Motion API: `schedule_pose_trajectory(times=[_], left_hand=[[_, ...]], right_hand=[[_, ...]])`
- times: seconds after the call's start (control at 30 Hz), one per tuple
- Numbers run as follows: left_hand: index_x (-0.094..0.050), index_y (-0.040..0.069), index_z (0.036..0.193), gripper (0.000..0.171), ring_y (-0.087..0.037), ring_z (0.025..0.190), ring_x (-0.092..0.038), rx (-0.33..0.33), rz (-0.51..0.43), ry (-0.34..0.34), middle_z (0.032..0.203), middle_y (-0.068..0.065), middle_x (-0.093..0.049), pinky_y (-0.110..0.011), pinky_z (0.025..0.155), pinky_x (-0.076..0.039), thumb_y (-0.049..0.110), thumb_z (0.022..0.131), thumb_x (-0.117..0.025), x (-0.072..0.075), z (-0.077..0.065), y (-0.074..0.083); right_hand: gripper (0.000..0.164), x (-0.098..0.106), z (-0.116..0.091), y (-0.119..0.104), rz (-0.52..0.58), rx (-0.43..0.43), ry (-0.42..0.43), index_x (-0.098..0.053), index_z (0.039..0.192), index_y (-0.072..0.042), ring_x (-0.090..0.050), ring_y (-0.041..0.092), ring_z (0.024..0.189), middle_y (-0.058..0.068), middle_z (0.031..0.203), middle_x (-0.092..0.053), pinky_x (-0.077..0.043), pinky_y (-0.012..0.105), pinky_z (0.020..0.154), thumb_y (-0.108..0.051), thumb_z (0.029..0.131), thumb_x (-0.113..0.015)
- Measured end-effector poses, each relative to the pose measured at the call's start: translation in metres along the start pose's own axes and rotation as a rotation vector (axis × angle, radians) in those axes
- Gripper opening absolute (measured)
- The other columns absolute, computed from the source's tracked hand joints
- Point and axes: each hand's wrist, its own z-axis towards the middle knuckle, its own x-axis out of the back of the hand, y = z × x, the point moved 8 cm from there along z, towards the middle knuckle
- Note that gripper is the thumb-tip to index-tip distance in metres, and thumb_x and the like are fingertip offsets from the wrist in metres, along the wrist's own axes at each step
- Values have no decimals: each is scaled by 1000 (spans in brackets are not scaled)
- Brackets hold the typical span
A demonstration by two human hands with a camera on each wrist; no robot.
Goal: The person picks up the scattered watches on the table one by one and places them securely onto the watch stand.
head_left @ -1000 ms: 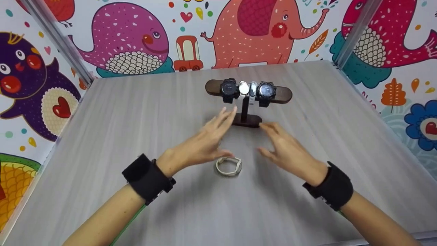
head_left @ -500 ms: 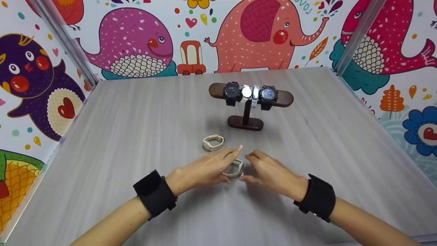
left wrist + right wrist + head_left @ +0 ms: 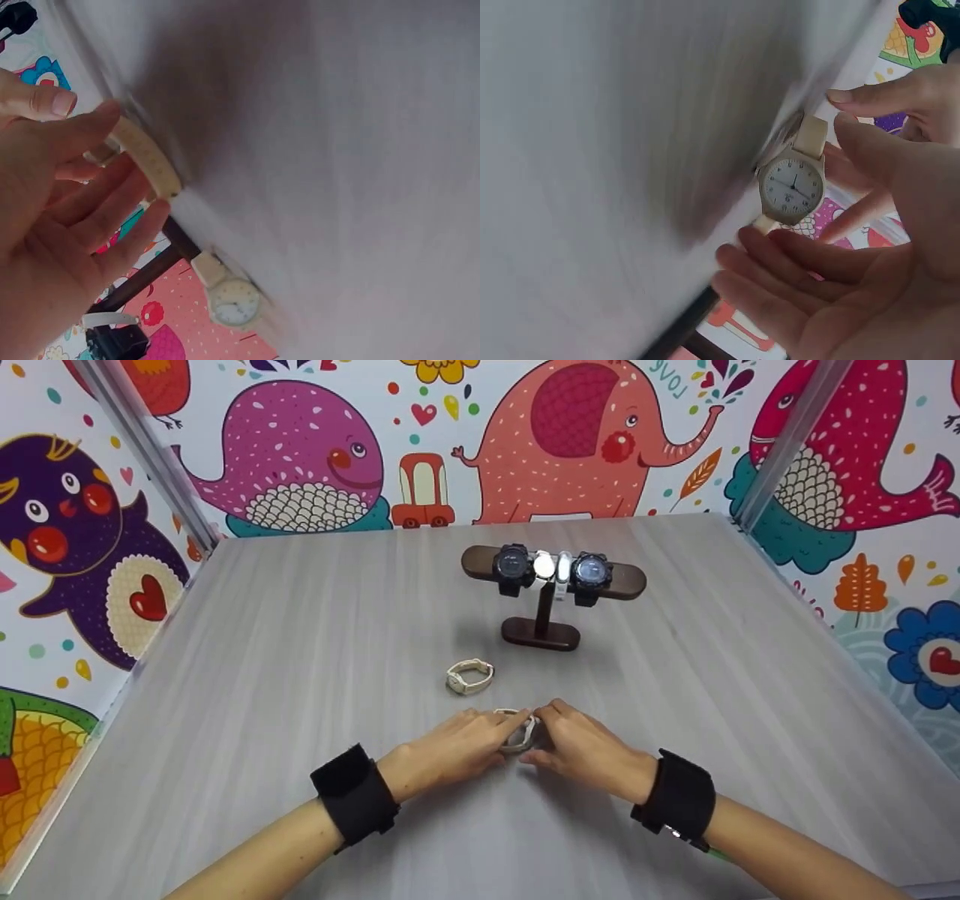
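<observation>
A cream wristwatch [image 3: 517, 735] stands on its edge on the table, its band forming a loop, between my two hands. My left hand [image 3: 454, 746] comes at it from the left, index finger reaching over the loop; in the left wrist view its thumb and fingers lie beside the strap [image 3: 150, 157]. From the other side my right hand [image 3: 596, 754] has its thumb and fingers around the dial [image 3: 791, 184], loosely bent. Firm contact by either hand is hard to make out. A second cream watch [image 3: 469, 676] lies looped just beyond the left hand.
Farther back stands a dark wooden watch stand [image 3: 540, 634] whose bar carries two black watches and two smaller pale or silver ones side by side. Printed cartoon walls [image 3: 300, 450] and metal posts [image 3: 142, 450] bound the table [image 3: 300, 622] at the back and sides.
Both hands have drawn back from near the stand toward the nearer cream watch and closed in around it. The second cream watch, hidden behind the left hand before, is now visible.
</observation>
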Motion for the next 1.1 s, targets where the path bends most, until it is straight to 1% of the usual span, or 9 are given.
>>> schedule_pose_trajectory(times=[0.07,0.17,0.3,0.43,0.67,0.77,0.9,1.0,1.1], left_hand=[[-51,2,140,56,-26,103,-71,-19,0,48,121,-12,-71,-36,86,-60,12,90,-72,0,1,1],[-62,7,122,29,-22,94,-73,-9,-41,85,107,-6,-73,-34,76,-61,12,94,-67,-1,2,1],[-66,9,102,8,-20,91,-71,20,-66,100,98,-3,-73,-32,74,-60,11,94,-68,-2,3,-1],[-70,7,97,8,-18,89,-71,31,-59,110,95,-4,-73,-28,76,-60,8,90,-71,-3,3,-2],[-69,6,94,3,-17,88,-70,88,-250,203,92,-6,-72,-26,77,-60,6,91,-70,5,3,-8],[-67,5,94,4,-16,88,-69,86,-314,259,92,-6,-71,-25,77,-59,3,91,-69,13,3,-7],[-66,3,95,4,-18,91,-70,49,-376,330,94,-8,-71,-21,81,-59,2,91,-68,27,6,-4],[-67,2,96,5,-19,93,-70,15,-412,376,96,-9,-70,-20,83,-58,1,92,-68,37,7,-3],[-66,2,101,10,-21,95,-68,-14,-407,410,100,-10,-68,-22,84,-59,3,92,-69,46,6,-3]], right_hand=[[43,-2,2,3,23,-23,-15,-67,107,4,-63,20,82,10,94,-64,-56,39,71,-28,83,-82],[33,-4,4,8,56,-47,-21,-69,101,0,-64,20,83,8,93,-65,-56,38,73,-24,83,-82],[25,-5,6,12,93,-66,5,-70,97,-3,-64,18,84,6,93,-67,-55,36,72,-21,83,-82],[29,-3,4,13,125,-80,22,-70,103,-2,-66,19,88,8,98,-68,-56,36,74,-20,84,-81],[39,7,-2,5,216,-54,82,-67,116,0,-68,24,102,9,107,-68,-58,42,87,-21,86,-80],[39,15,-5,-1,243,5,161,-66,119,-2,-67,21,105,7,112,-68,-58,40,90,-16,86,-79],[41,33,-10,-5,267,70,304,-67,119,-3,-67,19,106,5,114,-69,-58,37,90,-9,81,-82],[45,46,-13,-4,269,97,402,-68,118,-3,-68,18,105,5,114,-71,-58,36,90,-12,78,-86],[47,57,-16,-3,255,129,479,-68,117,-3,-69,19,105,5,114,-71,-59,34,91,-16,76,-87]])
